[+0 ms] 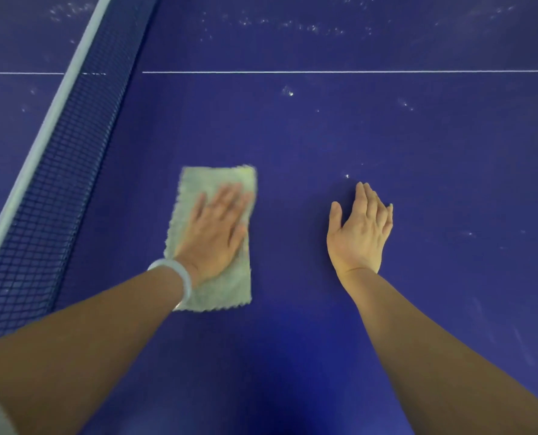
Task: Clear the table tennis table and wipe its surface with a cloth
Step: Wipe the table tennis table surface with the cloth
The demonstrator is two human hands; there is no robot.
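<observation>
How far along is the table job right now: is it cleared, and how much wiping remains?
Clearing looks done: no bats or balls show on the visible table. In hand: the left hand presses flat on the cloth beside the net, blurred as if mid-wipe; the right hand is open over bare surface. Left: pale specks near and beyond the white line, and smears at the right, so much wiping remains.

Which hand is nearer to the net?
Left. The left hand lies flat on the cloth, just beside the net; the right hand is open over the bare table, beyond the cloth.
</observation>
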